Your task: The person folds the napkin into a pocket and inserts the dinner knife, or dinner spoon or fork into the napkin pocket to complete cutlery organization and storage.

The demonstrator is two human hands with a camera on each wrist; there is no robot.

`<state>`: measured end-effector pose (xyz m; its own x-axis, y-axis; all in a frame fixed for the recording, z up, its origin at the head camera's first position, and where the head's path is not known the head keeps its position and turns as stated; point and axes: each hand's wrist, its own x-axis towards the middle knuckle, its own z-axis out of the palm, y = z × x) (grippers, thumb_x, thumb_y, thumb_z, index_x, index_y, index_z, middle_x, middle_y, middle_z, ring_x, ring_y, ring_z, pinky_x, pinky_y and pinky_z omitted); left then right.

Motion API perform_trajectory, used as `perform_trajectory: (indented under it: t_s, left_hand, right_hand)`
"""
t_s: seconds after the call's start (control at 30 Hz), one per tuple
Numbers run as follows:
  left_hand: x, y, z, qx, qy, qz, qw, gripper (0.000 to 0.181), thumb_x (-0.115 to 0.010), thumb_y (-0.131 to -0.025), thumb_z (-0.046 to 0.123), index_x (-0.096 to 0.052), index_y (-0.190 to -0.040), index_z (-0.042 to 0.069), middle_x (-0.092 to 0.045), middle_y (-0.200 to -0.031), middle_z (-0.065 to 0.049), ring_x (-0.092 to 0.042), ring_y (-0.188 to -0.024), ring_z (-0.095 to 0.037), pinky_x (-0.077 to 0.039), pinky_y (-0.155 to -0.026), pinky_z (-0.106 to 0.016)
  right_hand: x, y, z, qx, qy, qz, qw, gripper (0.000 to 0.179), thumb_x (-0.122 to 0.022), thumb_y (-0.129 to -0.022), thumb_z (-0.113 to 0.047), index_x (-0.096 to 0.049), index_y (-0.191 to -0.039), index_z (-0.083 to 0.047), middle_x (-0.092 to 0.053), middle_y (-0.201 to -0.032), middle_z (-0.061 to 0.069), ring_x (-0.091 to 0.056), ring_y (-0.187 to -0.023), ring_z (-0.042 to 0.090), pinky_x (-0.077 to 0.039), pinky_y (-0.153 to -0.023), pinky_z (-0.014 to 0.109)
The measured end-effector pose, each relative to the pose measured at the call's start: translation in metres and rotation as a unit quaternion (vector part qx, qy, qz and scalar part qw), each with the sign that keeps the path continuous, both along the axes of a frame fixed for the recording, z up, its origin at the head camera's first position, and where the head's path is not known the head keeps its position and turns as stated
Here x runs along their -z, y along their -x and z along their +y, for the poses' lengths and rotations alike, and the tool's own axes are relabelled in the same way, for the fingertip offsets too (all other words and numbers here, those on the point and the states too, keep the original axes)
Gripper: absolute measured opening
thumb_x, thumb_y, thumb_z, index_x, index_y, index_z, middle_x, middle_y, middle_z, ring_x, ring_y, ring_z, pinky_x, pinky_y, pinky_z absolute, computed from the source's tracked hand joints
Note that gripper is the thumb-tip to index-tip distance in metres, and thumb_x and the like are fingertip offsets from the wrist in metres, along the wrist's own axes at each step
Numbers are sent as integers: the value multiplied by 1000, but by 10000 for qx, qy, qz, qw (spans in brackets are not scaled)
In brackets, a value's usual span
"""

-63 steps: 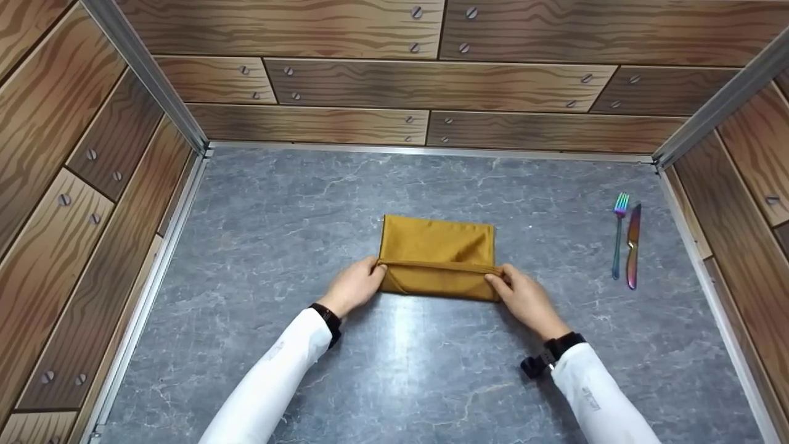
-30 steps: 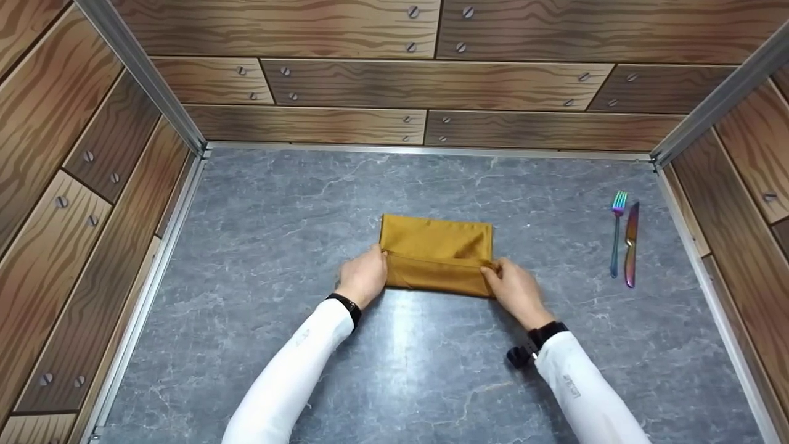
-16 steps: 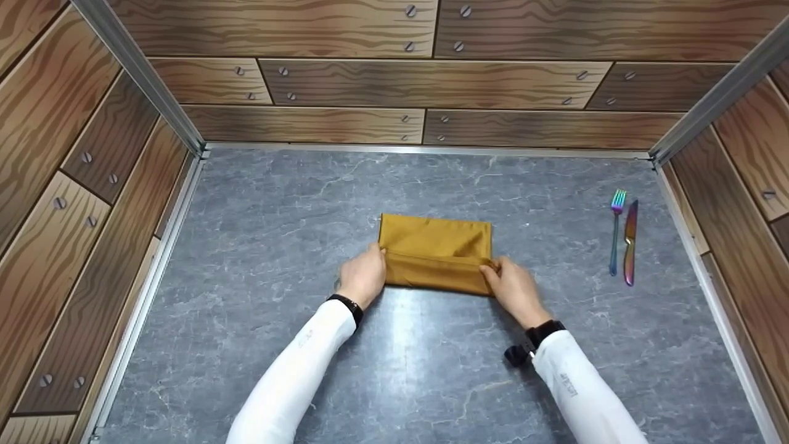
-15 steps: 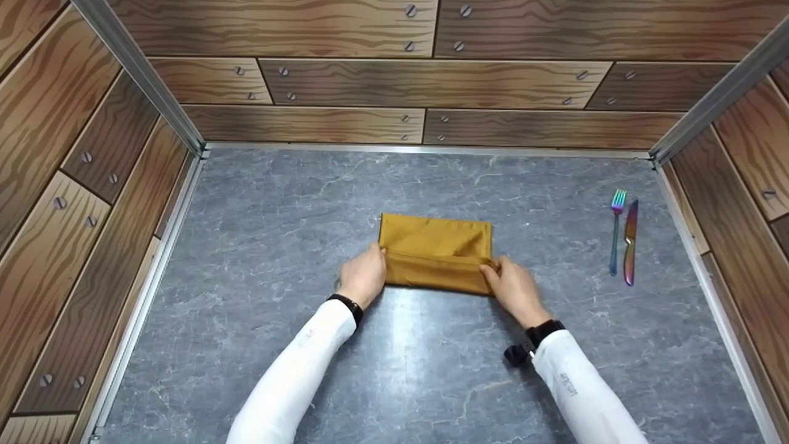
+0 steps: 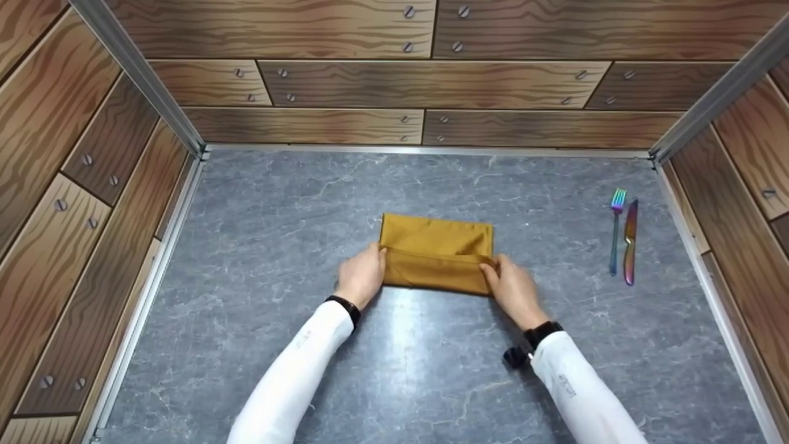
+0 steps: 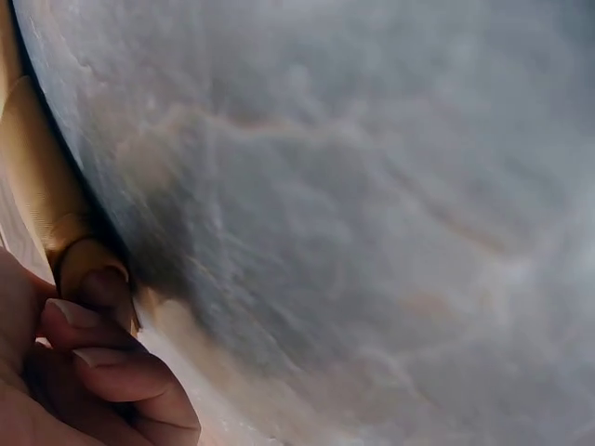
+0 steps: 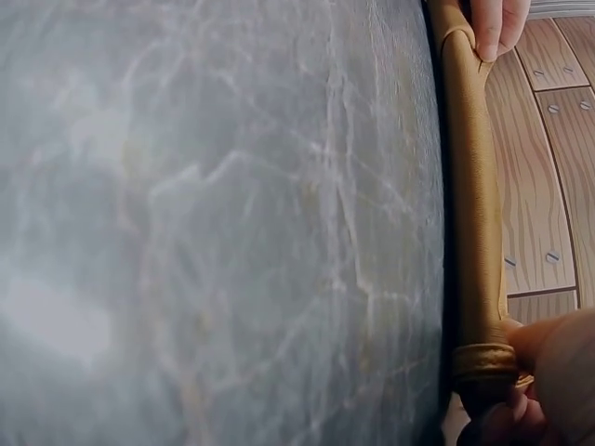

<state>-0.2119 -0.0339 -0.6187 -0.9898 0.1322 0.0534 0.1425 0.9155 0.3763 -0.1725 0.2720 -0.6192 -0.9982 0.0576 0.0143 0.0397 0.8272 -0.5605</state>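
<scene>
A mustard-gold satin napkin (image 5: 436, 236) lies folded in a rectangle at the middle of the grey marbled surface. Its near part is turned over into a flap whose edge runs across the middle. My left hand (image 5: 362, 274) pinches the left end of this fold, fingers curled. At the opposite end my right hand (image 5: 516, 288) holds the flap's corner between thumb and fingers. The right wrist view shows the napkin (image 7: 479, 195) edge-on as a thick rolled fold, with a hand at each end. In the left wrist view, fingertips (image 6: 74, 316) meet the napkin's end.
A rainbow-coloured fork (image 5: 616, 231) and a matching knife (image 5: 630, 242) lie side by side at the right. Wood-patterned panels (image 5: 345, 83) wall in the back and both sides, with metal rails (image 5: 431, 150) along the surface's edges.
Since the oldest frame, the flap's edge has moved away from me and lies flatter over the napkin. The left hand has shifted forward and curled in more. Over the last half second both hands barely move.
</scene>
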Motion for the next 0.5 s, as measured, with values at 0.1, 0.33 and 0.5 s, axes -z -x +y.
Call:
perform_trajectory:
  t_s: [0.1, 0.33, 0.5]
  left_hand:
    - [2, 1, 0, -69, 1, -13, 10000, 29, -47, -110, 32, -61, -103, 8, -72, -81, -15, -71, -75, -40, -55, -60, -55]
    - [-1, 3, 1, -176, 15, -45, 9998, 26, -50, -108, 30, -59, -101, 7, -71, -77, -15, -71, -73, -40, -55, -57, -54]
    - [-4, 8, 2, -222, 51, -306, 9993, 27, -52, -108, 30, -58, -98, 6, -70, -77, -15, -71, -74, -39, -55, -58, -54]
  right_hand:
    - [2, 1, 0, 37, 26, -66, 10000, 28, -63, -103, -32, -58, -96, -5, -52, -68, 4, -52, -60, 25, -39, -52, 38]
    - [0, 5, -1, -27, -146, -187, 9997, 29, -61, -104, -33, -57, -98, -5, -54, -69, 5, -53, -60, 27, -42, -52, 41]
    - [-1, 8, -1, -84, -385, -299, 9988, 30, -60, -105, -34, -57, -99, -5, -57, -71, 8, -56, -63, 30, -46, -54, 47]
